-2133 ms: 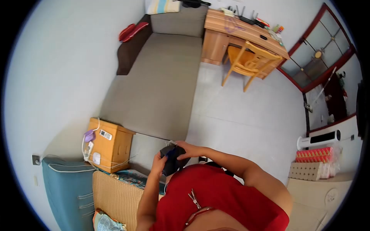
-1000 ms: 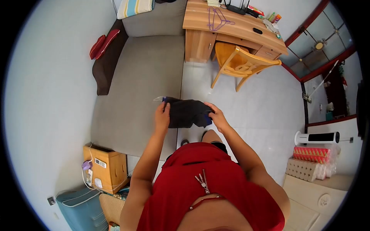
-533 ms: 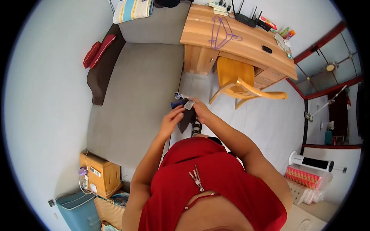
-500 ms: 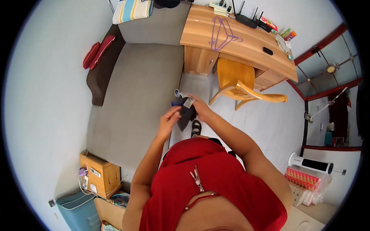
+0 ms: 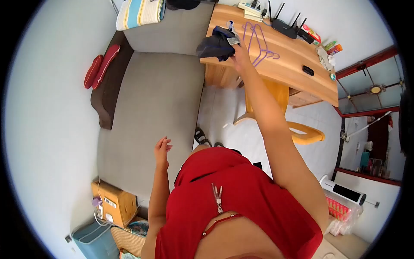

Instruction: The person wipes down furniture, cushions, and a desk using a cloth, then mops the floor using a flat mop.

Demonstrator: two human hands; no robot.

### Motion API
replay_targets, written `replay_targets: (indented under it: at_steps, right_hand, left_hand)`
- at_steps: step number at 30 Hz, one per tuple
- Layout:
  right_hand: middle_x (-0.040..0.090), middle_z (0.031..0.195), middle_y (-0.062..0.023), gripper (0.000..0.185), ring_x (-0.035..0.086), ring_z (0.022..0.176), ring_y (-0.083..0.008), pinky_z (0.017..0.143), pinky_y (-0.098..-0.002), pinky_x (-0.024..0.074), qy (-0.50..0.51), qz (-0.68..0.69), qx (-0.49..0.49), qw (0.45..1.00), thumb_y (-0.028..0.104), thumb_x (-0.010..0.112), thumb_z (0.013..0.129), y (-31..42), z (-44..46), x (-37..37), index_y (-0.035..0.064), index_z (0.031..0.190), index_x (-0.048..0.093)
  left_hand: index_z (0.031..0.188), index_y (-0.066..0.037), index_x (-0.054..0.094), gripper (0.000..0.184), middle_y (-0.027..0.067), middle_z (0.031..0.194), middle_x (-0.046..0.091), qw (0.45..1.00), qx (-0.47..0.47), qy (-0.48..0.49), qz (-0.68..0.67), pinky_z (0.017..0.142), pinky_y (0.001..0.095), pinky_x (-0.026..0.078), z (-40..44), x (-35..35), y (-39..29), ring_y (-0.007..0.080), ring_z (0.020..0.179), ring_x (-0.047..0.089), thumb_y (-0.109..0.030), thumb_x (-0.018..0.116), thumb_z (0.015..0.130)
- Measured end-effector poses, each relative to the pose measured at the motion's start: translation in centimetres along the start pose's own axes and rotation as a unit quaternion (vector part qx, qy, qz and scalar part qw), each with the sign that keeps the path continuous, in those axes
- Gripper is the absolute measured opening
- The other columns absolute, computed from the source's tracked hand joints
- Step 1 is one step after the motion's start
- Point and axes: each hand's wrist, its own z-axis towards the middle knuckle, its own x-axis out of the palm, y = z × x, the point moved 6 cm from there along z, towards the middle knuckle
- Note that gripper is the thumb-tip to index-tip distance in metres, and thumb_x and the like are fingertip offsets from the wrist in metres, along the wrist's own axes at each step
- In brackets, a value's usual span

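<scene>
My right hand [image 5: 240, 57] is stretched far forward and grips a dark grey cloth [image 5: 215, 45] with blue parts and a white label. The bunched cloth is over the left front edge of the wooden desk [image 5: 297, 58]. Just right of it on the desktop lie purple hangers [image 5: 260, 43]. Over the grey sofa seat [image 5: 151, 99], my left hand [image 5: 162, 149] hangs in the air with nothing in it, its fingers partly spread.
A wooden chair [image 5: 276, 97] stands at the desk's front, below my right forearm. The desk also bears a black router [image 5: 284, 28]. Red cushions [image 5: 102, 69] rest by the sofa's arm. A wooden cabinet [image 5: 125, 205] stands at lower left.
My right hand has carried the cloth forward from near my body to the desk. My left hand has come away from the cloth and moved back and left.
</scene>
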Motion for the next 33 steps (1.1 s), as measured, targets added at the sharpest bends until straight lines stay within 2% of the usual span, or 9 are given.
replay_targets:
  at_steps: [2,3,6,10,14,17,18,22,33]
  right_hand:
    - [0.061,0.122,-0.0201,0.052,0.059,0.113,-0.0314,0.095,-0.0389,0.0483,-0.078,-0.244,-0.018,0.966,0.015,0.064,0.088,-3.7,4.1,-4.1,0.0062,0.137,0.051]
    - [0.058,0.127,-0.0249,0.056,0.057,0.118,-0.0354,0.099,-0.0411,0.0462,-0.132,-0.412,-0.01,0.902,0.018,0.066,0.086,-6.2,6.3,-6.9,0.0055,0.138,0.05]
    - [0.052,0.132,-0.0294,0.06,0.051,0.121,-0.0423,0.102,-0.0456,0.0427,-0.088,-0.542,-0.074,0.833,0.023,0.069,0.082,-7.3,5.4,-6.9,0.0112,0.138,0.052]
    - [0.05,0.134,-0.0261,0.054,0.05,0.12,-0.0444,0.099,-0.0504,0.0432,-0.073,-0.691,-0.212,0.687,0.024,0.069,0.084,-8.0,3.9,-4.7,0.0216,0.137,0.055]
    - [0.04,0.149,-0.0176,0.047,0.04,0.132,-0.0442,0.107,-0.0565,0.0329,-0.027,-0.724,-0.226,0.652,0.035,0.062,0.09,-10.3,6.1,-3.5,0.0288,0.137,0.055]
    - [0.033,0.154,-0.0168,0.051,0.034,0.138,-0.0442,0.11,-0.0602,0.0283,0.013,-0.765,-0.161,0.623,0.042,0.056,0.093,-12.3,8.7,-2.8,0.0303,0.142,0.048]
    - [0.026,0.157,-0.0176,0.056,0.026,0.142,-0.0466,0.108,-0.068,0.0246,0.045,-0.768,-0.121,0.628,0.049,0.052,0.095,-13.6,10.0,-3.1,0.0313,0.147,0.041]
    - [0.023,0.158,-0.0204,0.061,0.019,0.142,-0.0525,0.103,-0.0765,0.021,0.036,-0.756,-0.143,0.638,0.052,0.052,0.094,-18.5,14.3,-4.1,0.0292,0.148,0.04]
    - [0.017,0.16,-0.0194,0.06,0.012,0.146,-0.0484,0.11,-0.0709,0.0092,-0.041,-0.755,-0.108,0.646,0.054,0.044,0.097,-18.9,41.0,-4.9,0.0281,0.151,0.036]
  left_hand:
    - [0.126,-0.006,0.062,0.037,0.0074,0.106,0.07,1.0,-0.013,-0.005,0.005,0.076,0.0275,0.048,2.7,-0.2,-0.8,0.0126,0.081,0.063,-0.029,0.057,0.098]
    - [0.127,-0.006,0.061,0.037,0.0075,0.106,0.069,1.0,-0.012,0.0,0.002,0.076,0.0271,0.048,4.2,-0.2,-1.3,0.0126,0.081,0.063,-0.029,0.057,0.098]
    - [0.127,-0.004,0.061,0.038,0.0078,0.107,0.069,1.0,-0.006,0.017,0.005,0.077,0.0269,0.047,8.1,0.2,-3.0,0.0129,0.082,0.062,-0.028,0.056,0.099]
    - [0.128,-0.003,0.06,0.04,0.0079,0.107,0.068,0.998,-0.004,0.041,0.038,0.076,0.027,0.047,11.8,1.4,-5.9,0.013,0.082,0.062,-0.03,0.055,0.099]
    - [0.126,-0.002,0.06,0.037,0.008,0.104,0.067,0.997,-0.013,0.047,0.053,0.075,0.0275,0.047,15.2,3.6,-8.3,0.0136,0.082,0.06,-0.027,0.054,0.099]
    - [0.126,-0.002,0.061,0.036,0.0084,0.104,0.068,0.997,-0.032,0.047,0.057,0.075,0.0275,0.047,17.5,5.1,-8.6,0.0135,0.082,0.06,-0.026,0.054,0.099]
    - [0.125,-0.002,0.061,0.036,0.0083,0.104,0.068,0.997,-0.039,0.041,0.059,0.075,0.0272,0.047,18.4,5.6,-8.9,0.0134,0.082,0.06,-0.026,0.054,0.099]
    - [0.124,-0.002,0.062,0.035,0.008,0.102,0.068,0.994,-0.083,-0.004,0.068,0.073,0.0261,0.047,21.1,6.4,-8.9,0.0131,0.079,0.061,-0.025,0.055,0.098]
    - [0.128,-0.002,0.059,0.038,0.0099,0.108,0.069,0.988,-0.094,-0.011,0.119,0.078,0.0288,0.048,27.6,14.3,-16.0,0.0157,0.086,0.063,-0.027,0.055,0.099]
